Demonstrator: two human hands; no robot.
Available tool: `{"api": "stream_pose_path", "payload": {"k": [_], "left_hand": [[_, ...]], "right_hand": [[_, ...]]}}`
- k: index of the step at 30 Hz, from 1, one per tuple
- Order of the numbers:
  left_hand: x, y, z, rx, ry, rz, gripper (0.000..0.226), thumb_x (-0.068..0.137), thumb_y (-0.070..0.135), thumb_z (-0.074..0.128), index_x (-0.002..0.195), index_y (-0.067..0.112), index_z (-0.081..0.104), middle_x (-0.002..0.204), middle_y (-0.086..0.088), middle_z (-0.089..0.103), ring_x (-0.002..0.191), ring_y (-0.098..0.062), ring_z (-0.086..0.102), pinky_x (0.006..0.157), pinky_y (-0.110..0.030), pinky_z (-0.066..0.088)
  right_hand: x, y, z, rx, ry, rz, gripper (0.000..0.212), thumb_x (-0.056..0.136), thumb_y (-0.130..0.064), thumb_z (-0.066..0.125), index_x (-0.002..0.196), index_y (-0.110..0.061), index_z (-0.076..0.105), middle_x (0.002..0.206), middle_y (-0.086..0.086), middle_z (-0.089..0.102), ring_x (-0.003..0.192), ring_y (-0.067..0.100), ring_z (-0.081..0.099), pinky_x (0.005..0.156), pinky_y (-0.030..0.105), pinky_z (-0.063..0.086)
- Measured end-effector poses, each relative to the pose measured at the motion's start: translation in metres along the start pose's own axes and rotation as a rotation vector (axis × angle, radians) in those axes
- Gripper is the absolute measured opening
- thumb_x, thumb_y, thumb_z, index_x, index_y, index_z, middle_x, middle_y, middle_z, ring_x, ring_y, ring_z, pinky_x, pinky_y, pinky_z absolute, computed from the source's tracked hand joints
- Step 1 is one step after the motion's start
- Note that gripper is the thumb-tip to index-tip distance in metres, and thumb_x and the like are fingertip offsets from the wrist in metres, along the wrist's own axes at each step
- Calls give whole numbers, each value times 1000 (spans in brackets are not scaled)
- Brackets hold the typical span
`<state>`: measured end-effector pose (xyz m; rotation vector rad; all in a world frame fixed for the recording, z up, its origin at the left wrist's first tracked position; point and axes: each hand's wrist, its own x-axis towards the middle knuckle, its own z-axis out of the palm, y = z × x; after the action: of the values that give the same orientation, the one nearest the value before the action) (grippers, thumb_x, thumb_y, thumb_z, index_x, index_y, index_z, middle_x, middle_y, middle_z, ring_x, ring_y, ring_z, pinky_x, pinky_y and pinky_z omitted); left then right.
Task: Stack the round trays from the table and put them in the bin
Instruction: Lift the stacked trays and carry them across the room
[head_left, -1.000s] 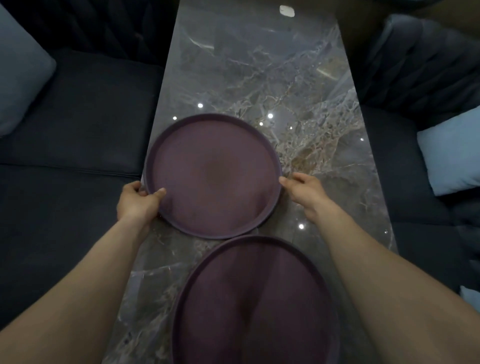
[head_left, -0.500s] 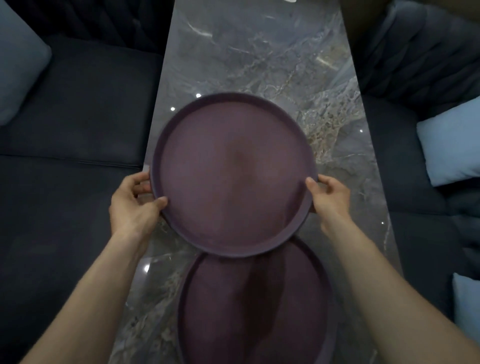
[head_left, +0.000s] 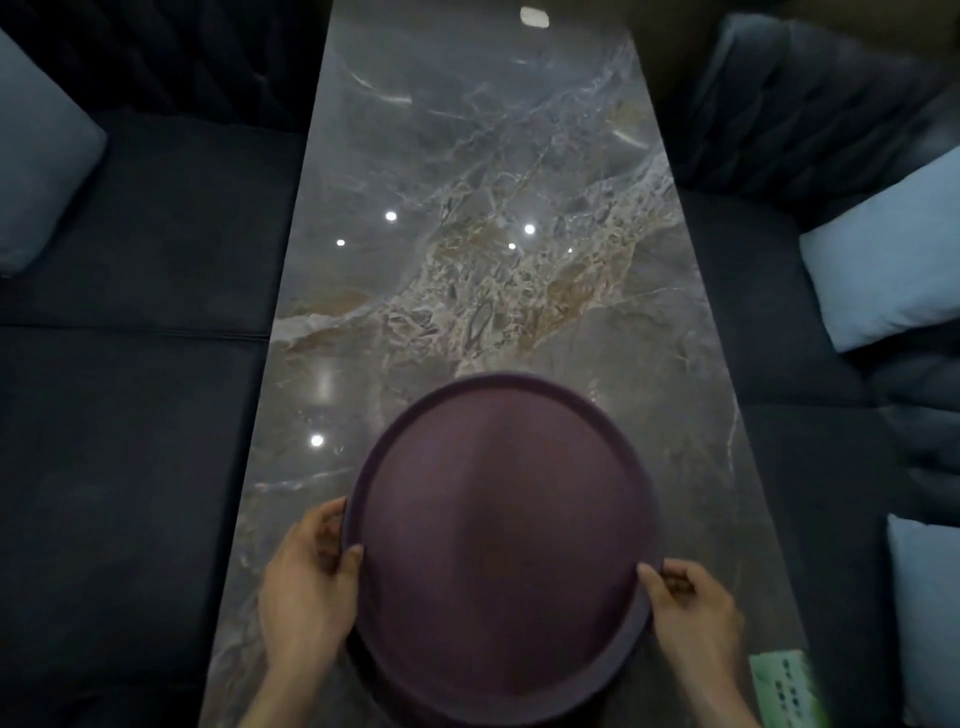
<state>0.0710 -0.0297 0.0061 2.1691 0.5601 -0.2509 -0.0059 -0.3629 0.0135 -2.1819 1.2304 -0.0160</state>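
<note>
A round purple tray is held over the near end of the grey marble table. My left hand grips its left rim, thumb over the edge. My right hand grips its right rim. Under the held tray a dark sliver of a second purple tray shows at the lower left; the rest of it is hidden. I cannot tell whether the two trays touch.
Dark sofas flank the table on both sides, with light blue cushions at left and right. The corner of a pale green perforated bin shows at the bottom right. A small white object lies at the table's far end.
Both hands have carried the far tray toward me, from the middle of the table to above the near tray, which it now almost wholly covers.
</note>
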Motion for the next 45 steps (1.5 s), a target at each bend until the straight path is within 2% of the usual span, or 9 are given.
{"api": "stream_pose_path", "payload": {"k": [2, 7, 10, 14, 16, 20, 27, 37, 45], "left_hand": [[-11, -7, 0, 49, -11, 26, 48, 72, 10, 74, 112, 34, 65, 84, 20, 69, 73, -5, 65, 63, -28, 44], [-24, -15, 5, 219, 5, 66, 49, 70, 9, 74, 114, 29, 66, 97, 0, 70, 81, -24, 68, 65, -31, 41], [-28, -16, 4, 256, 23, 57, 51, 70, 9, 74, 116, 29, 66, 102, -5, 67, 89, -30, 68, 71, -36, 48], [-31, -18, 2, 294, 3, 53, 51, 72, 10, 73, 120, 26, 64, 104, -7, 70, 93, -32, 68, 78, -42, 53], [-32, -18, 2, 309, 10, 54, 51, 73, 12, 72, 121, 26, 64, 104, -8, 70, 95, -32, 68, 80, -43, 53], [-31, -19, 1, 284, 47, 55, 37, 78, 16, 69, 114, 24, 68, 98, -7, 72, 90, -32, 69, 77, -42, 53], [-25, -22, 0, 260, 73, 37, 29, 81, 18, 70, 109, 22, 73, 91, -6, 77, 89, -30, 72, 75, -39, 53], [-20, -19, 2, 264, 75, 19, 26, 79, 20, 71, 104, 23, 75, 83, -4, 79, 87, -31, 73, 74, -39, 51], [-18, -20, 2, 247, 77, 8, 24, 80, 20, 71, 103, 22, 75, 80, -3, 77, 84, -30, 72, 74, -37, 51]], "right_hand": [[-10, 9, -1, -11, 10, 13, 19, 76, -18, 83, 73, -25, 66, 61, -1, 64, 69, 22, 64, 71, 31, 43], [-20, 26, 3, -38, 7, 38, 9, 75, -16, 83, 81, -15, 76, 56, -9, 60, 67, 20, 63, 70, 30, 44], [-25, 31, 9, -25, -14, 39, 12, 76, -14, 82, 86, -13, 77, 60, -6, 63, 68, 20, 64, 72, 32, 48], [-26, 33, 13, -35, 0, 21, 14, 76, -14, 82, 90, -11, 77, 70, 3, 73, 69, 19, 61, 70, 30, 46], [-25, 33, 12, -62, 4, 11, 14, 77, -15, 81, 90, -12, 78, 77, 6, 78, 74, 24, 66, 71, 31, 47], [-23, 29, 9, -114, -6, 1, 16, 80, -21, 79, 93, -14, 79, 84, 6, 80, 83, 29, 72, 74, 33, 51], [-24, 23, 8, -128, -13, 31, 14, 81, -26, 77, 93, -19, 79, 79, -2, 79, 81, 26, 71, 76, 34, 54], [-21, 19, 4, -199, -22, 45, 18, 81, -30, 77, 97, -20, 79, 90, 0, 80, 90, 27, 71, 74, 30, 51], [-16, 22, 6, -161, -43, 81, 20, 80, -29, 80, 96, -18, 79, 90, 3, 80, 91, 30, 71, 80, 35, 55]]}}
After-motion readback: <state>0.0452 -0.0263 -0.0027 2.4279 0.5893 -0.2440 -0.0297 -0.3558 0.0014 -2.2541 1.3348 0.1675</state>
